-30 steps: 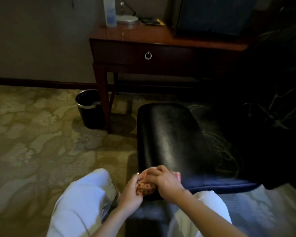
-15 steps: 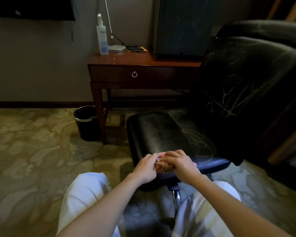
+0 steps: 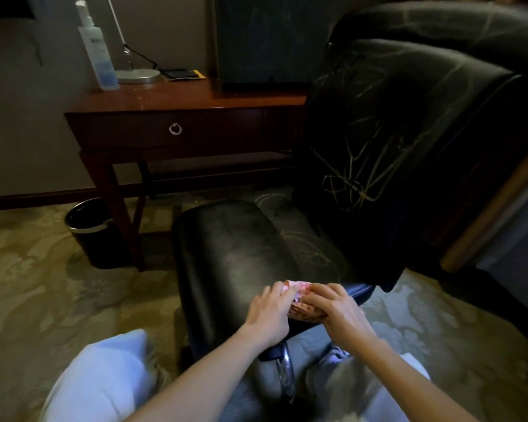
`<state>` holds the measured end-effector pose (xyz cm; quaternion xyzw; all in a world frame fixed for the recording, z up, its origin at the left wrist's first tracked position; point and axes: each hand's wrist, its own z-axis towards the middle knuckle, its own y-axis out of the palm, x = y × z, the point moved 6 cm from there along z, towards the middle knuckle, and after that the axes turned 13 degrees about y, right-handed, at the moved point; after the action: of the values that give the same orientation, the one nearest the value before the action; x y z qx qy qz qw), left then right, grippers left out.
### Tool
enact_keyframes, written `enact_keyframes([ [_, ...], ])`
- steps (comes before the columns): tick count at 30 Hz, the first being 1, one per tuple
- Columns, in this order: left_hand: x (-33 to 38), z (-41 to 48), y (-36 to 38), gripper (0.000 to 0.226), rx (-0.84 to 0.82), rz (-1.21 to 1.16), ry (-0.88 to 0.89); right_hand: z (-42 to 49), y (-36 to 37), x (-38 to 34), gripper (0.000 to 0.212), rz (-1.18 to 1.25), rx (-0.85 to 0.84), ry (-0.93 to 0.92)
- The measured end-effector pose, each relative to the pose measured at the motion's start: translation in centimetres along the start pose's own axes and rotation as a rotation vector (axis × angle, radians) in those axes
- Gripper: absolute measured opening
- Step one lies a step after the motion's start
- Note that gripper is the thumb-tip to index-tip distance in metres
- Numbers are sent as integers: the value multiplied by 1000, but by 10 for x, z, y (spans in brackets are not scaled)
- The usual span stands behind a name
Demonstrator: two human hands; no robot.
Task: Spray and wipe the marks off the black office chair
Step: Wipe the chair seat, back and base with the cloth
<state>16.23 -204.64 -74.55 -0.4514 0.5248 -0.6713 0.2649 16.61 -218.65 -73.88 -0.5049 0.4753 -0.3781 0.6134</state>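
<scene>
The black office chair (image 3: 241, 248) stands in front of me, seat toward my knees. Pale scribbled marks cover its backrest (image 3: 378, 132) and the right part of the seat. At the seat's near edge my left hand (image 3: 269, 312) and my right hand (image 3: 339, 315) both pinch a small pink and brown cloth (image 3: 299, 303) bunched between them. The spray bottle (image 3: 96, 50), clear with a white nozzle, stands upright on the far left of the wooden desk (image 3: 177, 99), away from both hands.
A black waste bin (image 3: 92, 233) sits on the patterned carpet beside the desk's left leg. A lamp base (image 3: 137, 75) and a dark monitor (image 3: 269, 38) are on the desk. My knees in pale trousers frame the chair's chrome post (image 3: 284, 373).
The view has tilted upward, bringing the chair's marked backrest and the spray bottle into sight. Both hands stay together on the cloth at the seat's front edge.
</scene>
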Motion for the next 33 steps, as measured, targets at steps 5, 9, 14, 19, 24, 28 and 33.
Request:
enact_keyframes([
  [5,-4,33,25,64,-28,11,14,29,18,30,62,-61,-160,26],
  [9,-23,52,35,65,-14,8,30,68,27,40,59,77,-240,-33],
  [14,-40,73,43,67,36,14,81,97,35,53,61,219,-153,-120],
  [19,-65,99,34,64,70,19,56,123,46,51,54,258,-9,-117],
  [24,-112,136,21,70,108,109,43,188,59,45,57,204,-2,-98],
  [28,-159,178,3,59,69,196,-36,255,64,33,62,203,62,-137],
  [33,-228,240,-18,47,100,295,-93,349,73,20,60,230,90,-104],
])
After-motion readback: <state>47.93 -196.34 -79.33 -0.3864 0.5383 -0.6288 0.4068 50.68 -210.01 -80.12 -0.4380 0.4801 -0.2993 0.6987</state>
